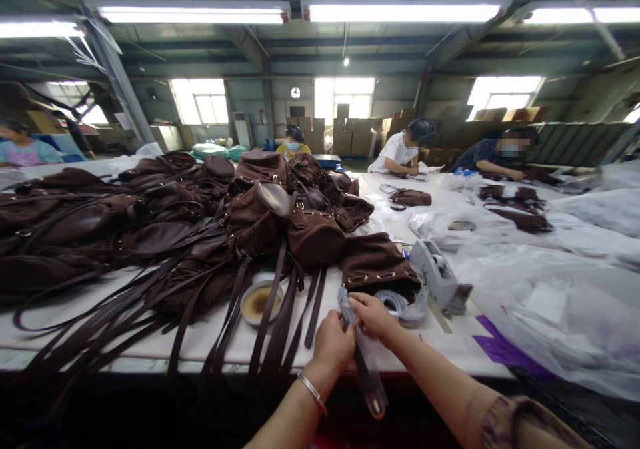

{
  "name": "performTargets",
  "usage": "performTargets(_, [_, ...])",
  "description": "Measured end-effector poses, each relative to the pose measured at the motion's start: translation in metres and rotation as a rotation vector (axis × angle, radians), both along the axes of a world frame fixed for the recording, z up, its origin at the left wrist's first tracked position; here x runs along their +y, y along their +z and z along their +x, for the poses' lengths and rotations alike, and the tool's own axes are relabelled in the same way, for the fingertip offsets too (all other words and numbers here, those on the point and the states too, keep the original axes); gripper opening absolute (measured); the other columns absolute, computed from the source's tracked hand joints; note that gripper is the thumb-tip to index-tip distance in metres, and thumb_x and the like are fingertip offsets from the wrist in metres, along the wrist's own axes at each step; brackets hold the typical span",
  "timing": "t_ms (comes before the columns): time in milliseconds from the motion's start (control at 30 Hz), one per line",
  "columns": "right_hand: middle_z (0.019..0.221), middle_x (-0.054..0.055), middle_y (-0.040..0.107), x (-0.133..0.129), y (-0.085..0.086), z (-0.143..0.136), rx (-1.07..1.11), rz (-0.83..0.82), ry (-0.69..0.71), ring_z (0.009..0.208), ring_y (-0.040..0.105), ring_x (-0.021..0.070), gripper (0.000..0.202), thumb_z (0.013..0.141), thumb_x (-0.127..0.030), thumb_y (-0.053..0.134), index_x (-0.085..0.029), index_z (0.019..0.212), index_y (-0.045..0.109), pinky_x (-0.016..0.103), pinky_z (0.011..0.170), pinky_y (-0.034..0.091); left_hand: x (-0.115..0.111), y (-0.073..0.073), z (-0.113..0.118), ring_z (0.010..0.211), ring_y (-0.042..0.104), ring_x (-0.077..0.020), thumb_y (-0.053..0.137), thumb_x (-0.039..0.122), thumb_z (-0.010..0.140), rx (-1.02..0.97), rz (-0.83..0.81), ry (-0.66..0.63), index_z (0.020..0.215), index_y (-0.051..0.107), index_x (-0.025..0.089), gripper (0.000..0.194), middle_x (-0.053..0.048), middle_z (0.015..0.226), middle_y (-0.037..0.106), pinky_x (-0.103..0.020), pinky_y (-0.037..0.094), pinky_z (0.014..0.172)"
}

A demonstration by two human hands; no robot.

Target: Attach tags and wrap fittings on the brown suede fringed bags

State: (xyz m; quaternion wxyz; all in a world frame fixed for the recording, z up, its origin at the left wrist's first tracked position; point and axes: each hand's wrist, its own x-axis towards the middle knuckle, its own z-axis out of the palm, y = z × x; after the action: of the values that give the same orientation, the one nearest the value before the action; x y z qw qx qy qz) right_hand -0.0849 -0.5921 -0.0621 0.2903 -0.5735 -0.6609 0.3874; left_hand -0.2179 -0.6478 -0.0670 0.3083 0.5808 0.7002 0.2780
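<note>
My left hand [334, 343] and my right hand [374, 317] meet at the front edge of the table. Both are closed on a dark strap in a clear plastic sleeve [369, 381], whose lower end hangs past the edge. Just beyond my fingers lies a dark brown fabric bag [377, 259] with metal eyelets along its mouth. Some coiled clear plastic [393, 301] rests beside my right hand, partly hidden by the bag. Left of my hands, a round bowl [246, 310] holding something yellowish-brown sits under loose straps.
A big pile of brown bags [165, 235] covers the left side, its long straps [215, 329] trailing over the edge. To the right are a grey tape dispenser [434, 277], purple material [510, 349] and clear plastic bags [545, 302]. Several people work across the table.
</note>
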Motion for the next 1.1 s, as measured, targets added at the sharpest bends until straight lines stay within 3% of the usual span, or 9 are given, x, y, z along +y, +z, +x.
performTargets(100, [0.096, 0.011, 0.073, -0.027, 0.000, 0.020, -0.002, 0.049, 0.043, 0.077, 0.064, 0.0219, 0.039, 0.084, -0.041, 0.051, -0.014, 0.105, 0.071, 0.031, 0.066, 0.047, 0.001, -0.002, -0.001, 0.087, 0.069, -0.0211, 0.061, 0.025, 0.084, -0.040, -0.003, 0.016, 0.097, 0.062, 0.017, 0.016, -0.009, 0.093, 0.075, -0.027, 0.047, 0.074])
performTargets(200, [0.076, 0.006, 0.071, -0.064, -0.005, 0.036, -0.163, 0.055, 0.170, 0.074, 0.063, 0.0218, 0.033, 0.089, -0.043, 0.050, -0.018, 0.079, 0.070, 0.031, 0.069, 0.043, 0.001, -0.008, 0.006, 0.080, 0.069, -0.0191, 0.059, 0.021, 0.085, -0.091, -0.027, 0.019, 0.098, 0.063, 0.016, 0.015, -0.008, 0.087, 0.075, -0.026, 0.048, 0.069])
performTargets(367, [0.081, 0.004, 0.073, -0.101, -0.016, 0.044, -0.440, 0.075, 0.042, 0.078, 0.066, 0.0215, 0.011, 0.082, -0.021, 0.058, -0.022, 0.081, 0.069, 0.030, 0.068, 0.039, 0.003, -0.019, 0.023, 0.060, 0.065, -0.0165, 0.055, 0.022, 0.089, -0.143, -0.052, -0.047, 0.099, 0.066, 0.017, 0.016, -0.003, 0.073, 0.073, -0.026, 0.049, 0.058])
performTargets(433, [0.081, 0.005, 0.073, -0.102, -0.019, 0.047, -0.574, 0.171, 0.026, 0.078, 0.066, 0.0218, 0.015, 0.082, -0.013, 0.055, -0.021, 0.079, 0.068, 0.030, 0.068, 0.038, 0.008, -0.018, 0.017, 0.059, 0.065, -0.0163, 0.055, 0.024, 0.090, -0.137, -0.023, -0.080, 0.093, 0.068, 0.017, 0.015, -0.003, 0.070, 0.072, -0.027, 0.049, 0.059])
performTargets(500, [0.082, 0.006, 0.073, -0.100, -0.020, 0.050, -0.705, 0.336, 0.051, 0.078, 0.066, 0.0225, 0.019, 0.078, -0.005, 0.056, -0.020, 0.080, 0.068, 0.031, 0.068, 0.038, 0.019, -0.013, 0.005, 0.069, 0.068, -0.0171, 0.054, 0.025, 0.091, -0.114, 0.046, -0.094, 0.089, 0.069, 0.016, 0.018, -0.005, 0.077, 0.074, -0.027, 0.051, 0.067])
performTargets(600, [0.079, 0.007, 0.070, -0.097, -0.022, 0.046, -0.834, 0.587, 0.143, 0.073, 0.064, 0.0238, 0.026, 0.072, 0.004, 0.058, -0.020, 0.076, 0.068, 0.033, 0.063, 0.037, 0.042, -0.002, -0.015, 0.093, 0.068, -0.0181, 0.052, 0.024, 0.093, -0.063, 0.169, -0.104, 0.094, 0.071, 0.016, 0.021, -0.008, 0.097, 0.075, -0.027, 0.049, 0.085])
performTargets(700, [0.073, 0.008, 0.068, -0.096, -0.028, 0.032, -0.863, 0.717, 0.190, 0.066, 0.062, 0.0246, 0.024, 0.073, 0.003, 0.060, -0.020, 0.073, 0.067, 0.035, 0.057, 0.034, 0.063, 0.004, -0.020, 0.097, 0.068, -0.0173, 0.052, 0.026, 0.093, -0.020, 0.215, -0.146, 0.102, 0.072, 0.016, 0.024, -0.008, 0.104, 0.075, -0.025, 0.048, 0.087])
performTargets(933, [0.070, 0.010, 0.065, -0.090, -0.042, 0.012, -0.806, 0.707, 0.254, 0.064, 0.059, 0.0203, 0.013, 0.080, -0.004, 0.062, -0.015, 0.073, 0.064, 0.033, 0.056, 0.035, 0.078, 0.002, -0.008, 0.080, 0.067, -0.0164, 0.057, 0.029, 0.090, 0.181, 0.155, -0.188, 0.095, 0.069, 0.015, 0.018, -0.005, 0.086, 0.074, -0.024, 0.046, 0.072])
performTargets(1100, [0.075, 0.011, 0.069, -0.088, -0.041, 0.015, -0.823, 0.632, 0.258, 0.067, 0.061, 0.0226, 0.007, 0.077, -0.008, 0.066, -0.015, 0.077, 0.067, 0.033, 0.055, 0.035, 0.080, 0.012, -0.011, 0.078, 0.066, -0.0173, 0.062, 0.028, 0.085, 0.352, 0.066, -0.237, 0.087, 0.067, 0.017, 0.012, -0.005, 0.084, 0.073, -0.025, 0.044, 0.070])
